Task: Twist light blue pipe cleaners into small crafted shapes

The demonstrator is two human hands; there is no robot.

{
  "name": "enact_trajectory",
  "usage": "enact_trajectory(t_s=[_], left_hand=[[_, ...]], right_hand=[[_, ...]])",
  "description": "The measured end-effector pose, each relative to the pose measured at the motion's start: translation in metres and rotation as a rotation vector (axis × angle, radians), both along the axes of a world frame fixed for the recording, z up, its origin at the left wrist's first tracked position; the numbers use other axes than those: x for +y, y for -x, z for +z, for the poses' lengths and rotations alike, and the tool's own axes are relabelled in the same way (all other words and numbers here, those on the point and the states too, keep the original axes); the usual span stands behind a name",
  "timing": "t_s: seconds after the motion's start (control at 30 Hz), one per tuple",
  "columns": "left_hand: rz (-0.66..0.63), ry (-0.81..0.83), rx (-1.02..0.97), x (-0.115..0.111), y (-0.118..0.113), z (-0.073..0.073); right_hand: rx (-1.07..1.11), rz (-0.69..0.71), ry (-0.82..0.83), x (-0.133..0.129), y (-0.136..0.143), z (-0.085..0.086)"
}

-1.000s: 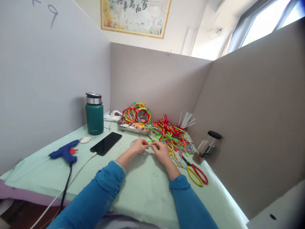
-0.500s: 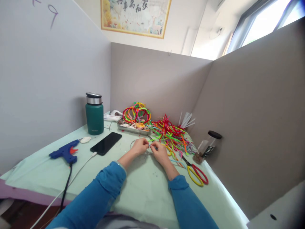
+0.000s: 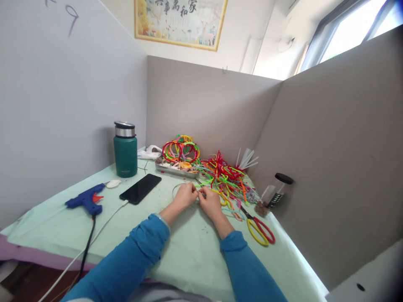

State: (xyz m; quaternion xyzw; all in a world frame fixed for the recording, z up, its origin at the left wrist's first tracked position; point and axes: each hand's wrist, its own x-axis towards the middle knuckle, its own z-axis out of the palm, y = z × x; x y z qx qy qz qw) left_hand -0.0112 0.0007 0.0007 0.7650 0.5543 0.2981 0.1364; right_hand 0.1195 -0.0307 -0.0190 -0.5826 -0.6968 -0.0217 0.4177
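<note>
My left hand (image 3: 185, 195) and my right hand (image 3: 210, 201) meet over the middle of the table, thumbs and forefingers pinched close together. Something small and pale sits between the fingertips, too small to make out. A thin grey curved wire (image 3: 173, 191) shows beside and behind my left hand; whether the fingers hold it is hidden. Just beyond my right hand lie loose coloured pipe cleaners (image 3: 225, 178), in red, green, yellow and orange. Scissors (image 3: 260, 230) with one yellow and one red handle rest to the right of that hand, untouched.
A metal tray (image 3: 176, 171) at the back holds small pieces, with pipe-cleaner hoops (image 3: 181, 151) on top. Left stand a green bottle (image 3: 125, 153), a black phone (image 3: 140, 188) on a white cable and a blue glue gun (image 3: 85, 199). A black-lidded jar (image 3: 277, 188) is at right. Grey partitions (image 3: 208, 100) enclose the table.
Both hands stay pinched together in nearly the same place. My left wrist and forearm have shifted slightly to the right; the right forearm has moved slightly left.
</note>
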Motion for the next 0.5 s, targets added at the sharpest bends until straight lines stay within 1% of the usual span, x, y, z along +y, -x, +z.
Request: enact_trajectory(t_s=[0.13,0.33,0.5], left_hand=[[0.02,0.003,-0.004,-0.0008,0.0012,0.0005],[-0.011,-0.038,0.008,-0.0006,0.0023,-0.0007],[-0.022,-0.046,-0.027,-0.0002,0.0023,0.0002]], right_hand=[[0.004,-0.001,-0.012,0.0,0.0006,-0.0005],[-0.052,0.017,-0.029,-0.0012,0.0011,-0.0002],[-0.025,0.035,-0.025,-0.0024,0.0012,0.0011]])
